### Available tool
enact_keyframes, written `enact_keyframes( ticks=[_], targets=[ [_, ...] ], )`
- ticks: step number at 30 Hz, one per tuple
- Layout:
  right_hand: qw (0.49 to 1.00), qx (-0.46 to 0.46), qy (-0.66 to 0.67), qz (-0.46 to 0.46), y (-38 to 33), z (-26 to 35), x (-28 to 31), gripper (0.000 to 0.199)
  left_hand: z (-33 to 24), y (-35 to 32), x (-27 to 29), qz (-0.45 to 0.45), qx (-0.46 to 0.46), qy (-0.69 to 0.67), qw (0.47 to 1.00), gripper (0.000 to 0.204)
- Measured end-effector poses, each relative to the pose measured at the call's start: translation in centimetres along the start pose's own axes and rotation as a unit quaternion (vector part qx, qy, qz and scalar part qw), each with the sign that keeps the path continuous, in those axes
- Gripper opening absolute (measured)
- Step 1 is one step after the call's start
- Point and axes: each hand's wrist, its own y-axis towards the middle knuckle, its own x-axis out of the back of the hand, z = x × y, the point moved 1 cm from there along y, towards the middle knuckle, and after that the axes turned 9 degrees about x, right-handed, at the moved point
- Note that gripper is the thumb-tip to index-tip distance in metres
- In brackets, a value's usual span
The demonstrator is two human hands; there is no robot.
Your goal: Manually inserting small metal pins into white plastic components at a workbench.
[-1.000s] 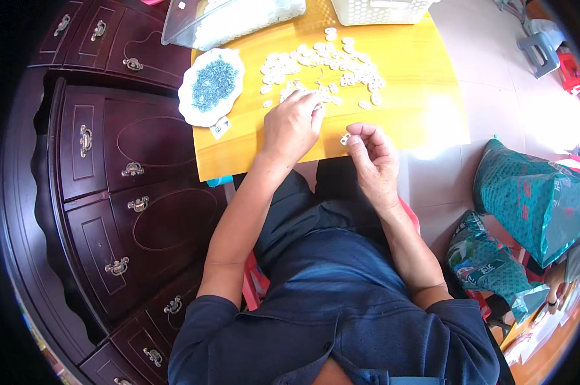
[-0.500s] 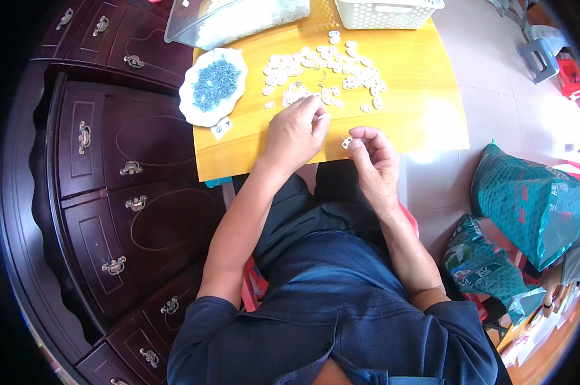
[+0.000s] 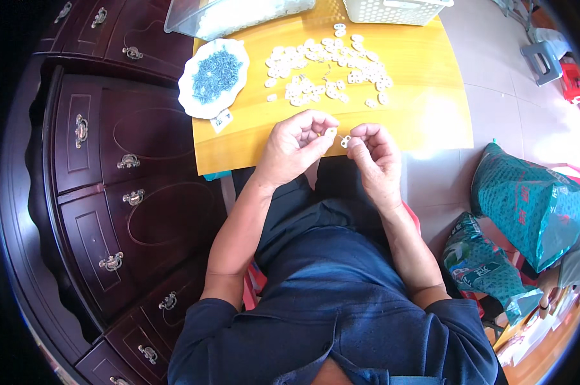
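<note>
Near the front edge of the yellow table, my left hand [image 3: 296, 146] pinches a small white plastic piece [image 3: 330, 132] between thumb and fingertips. Just to its right, my right hand [image 3: 378, 157] grips a small white two-holed plastic piece [image 3: 345, 142], from which a thin pin-like part sticks out toward the left hand. The two pieces are close together; whether they touch I cannot tell. Beyond my hands lie many loose white two-holed pieces [image 3: 360, 76] in a scattered pile. A white scalloped plate [image 3: 186, 86] at the left holds small dark metal pins or screws [image 3: 216, 76].
A clear bin [image 3: 181, 16] of white pieces and a white perforated basket [image 3: 392, 14] stand at the table's far edge. Dark wooden drawers [image 3: 155, 128] flank the left. Teal bags [image 3: 527, 199] sit on the right, near another person's hand [image 3: 547, 282]. A grey stool [image 3: 541, 64] stands farther back.
My left hand has come back from the pile toward my right hand, now with a white piece in its fingertips. The right hand has barely moved.
</note>
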Motion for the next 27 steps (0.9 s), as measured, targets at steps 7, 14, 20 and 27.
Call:
enact_keyframes(
  ticks=[7,14,20,27],
  targets=[
    [1.0,-0.012,-0.005,0.013,-0.1,-0.1,-0.2,0.01,0.3,-0.1,0.2,0.002,-0.012,0.013,1.0,0.018],
    [1.0,-0.015,0.0,0.017,-0.3,-0.1,-0.2,0.009,0.4,-0.3,0.4,0.001,-0.015,0.035,0.999,0.018],
    [1.0,-0.006,-0.012,0.024,0.1,-0.1,0.1,0.009,0.3,0.2,0.2,0.002,-0.027,0.029,0.999,0.017],
    [0.996,0.037,-0.086,-0.007,-0.2,-0.6,0.0,0.006,-0.3,0.1,-0.6,-0.007,0.022,0.009,1.0,0.014]
  ],
)
